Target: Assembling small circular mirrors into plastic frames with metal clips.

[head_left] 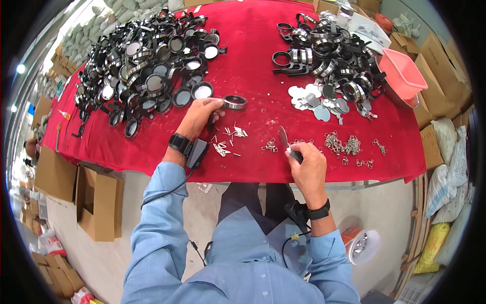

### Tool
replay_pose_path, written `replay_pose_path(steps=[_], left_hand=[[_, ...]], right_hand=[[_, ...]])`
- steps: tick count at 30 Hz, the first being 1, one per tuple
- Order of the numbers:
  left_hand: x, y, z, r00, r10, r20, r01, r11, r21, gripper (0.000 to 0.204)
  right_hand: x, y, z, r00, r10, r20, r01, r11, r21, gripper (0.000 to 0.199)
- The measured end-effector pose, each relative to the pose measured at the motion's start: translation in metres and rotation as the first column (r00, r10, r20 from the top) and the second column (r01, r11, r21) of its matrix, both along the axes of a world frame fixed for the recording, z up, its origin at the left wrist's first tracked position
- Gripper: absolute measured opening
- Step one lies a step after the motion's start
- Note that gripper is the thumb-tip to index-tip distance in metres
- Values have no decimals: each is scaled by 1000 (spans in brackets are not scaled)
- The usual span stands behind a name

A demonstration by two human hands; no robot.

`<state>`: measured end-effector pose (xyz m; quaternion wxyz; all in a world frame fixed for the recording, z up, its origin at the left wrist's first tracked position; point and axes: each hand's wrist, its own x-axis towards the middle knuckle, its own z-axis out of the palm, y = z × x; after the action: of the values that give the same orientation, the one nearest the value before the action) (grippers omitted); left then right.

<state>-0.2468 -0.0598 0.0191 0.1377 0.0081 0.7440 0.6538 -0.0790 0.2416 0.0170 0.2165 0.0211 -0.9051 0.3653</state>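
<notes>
Cloth [248, 61], bright red, runs wide across the view, and on its left sits a great heap of black-and-silver ring fittings [147, 71]! Over on the right, a smaller heap of similar pieces [324, 48], a pink basket [402, 73] just beside it, and in front a scatter of thin round discs [324, 112]. Now the hands, well apart: the left hand [205, 114] pinches a single ring [235, 106] by its left edge, near the big heap, while the right hand [310, 164] is wrapped round the dark handle of a slim-bladed tool [283, 137]. That ring looks stiff and fairly light, its polished band probably slick against bare skin, so thumb and fingers across the rim should grip surest; it doesn't look fragile. Down to the little stuff: wire clips [341, 144] near the right hand, and, tiniest of all, silvery pins [240, 133] between the hands!
</notes>
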Motion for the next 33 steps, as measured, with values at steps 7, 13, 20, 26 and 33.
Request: replay_pose_path(steps=[7,13,20,26,33], left_hand=[[-4,-3,-9,992,98,85,-114,973,203,25],[42,-4,20,984,64,165,-160,718,678,32],[157,48,32,984,-33,176,-102,703,703,42],[206,80,20,962,-112,248,-85,744,663,39],[219,88,1,974,-82,210,-54,820,571,33]], right_hand=[[2,-1,1,1000,-20,2,20,998,-56,11],[14,5,3,997,-67,-32,58,973,-223,6],[41,-8,31,996,-37,-85,9,951,-309,10],[54,-26,30,965,103,-242,-143,977,-156,22],[55,-34,9,950,186,-250,-208,976,-62,26]])
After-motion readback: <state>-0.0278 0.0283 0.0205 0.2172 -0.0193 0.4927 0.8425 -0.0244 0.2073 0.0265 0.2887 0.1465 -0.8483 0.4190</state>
